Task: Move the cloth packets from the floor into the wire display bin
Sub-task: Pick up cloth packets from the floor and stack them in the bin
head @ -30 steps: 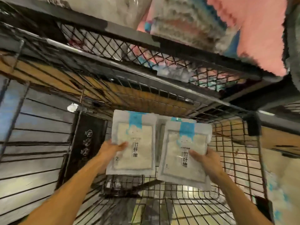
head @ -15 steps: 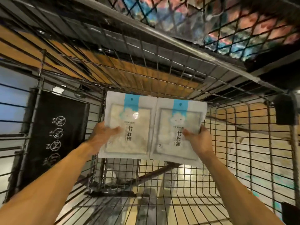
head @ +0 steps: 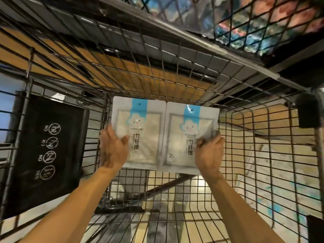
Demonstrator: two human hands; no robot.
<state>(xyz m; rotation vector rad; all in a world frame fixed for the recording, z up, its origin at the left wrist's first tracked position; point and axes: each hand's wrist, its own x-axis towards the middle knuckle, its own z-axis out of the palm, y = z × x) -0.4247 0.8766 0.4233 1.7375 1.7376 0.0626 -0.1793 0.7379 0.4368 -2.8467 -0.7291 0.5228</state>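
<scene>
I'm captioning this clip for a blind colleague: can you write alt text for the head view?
Two bare hands hold two white plastic cloth packets with blue header strips side by side inside a black wire display bin: left hand on the left packet, right hand on the right packet. A black sign hangs left.

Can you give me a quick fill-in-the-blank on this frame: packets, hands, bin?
1. The person holds ___ cloth packets, the left packet and the right packet, side by side inside the wire display bin.
2. The stripe at the top of each packet is ___.
3. The left hand grips the left packet; the right packet is gripped by the ___ hand.
4. The black sign with crossed-out icons hangs to the ___ of the packets.

Missing words: two; blue; right; left
</scene>
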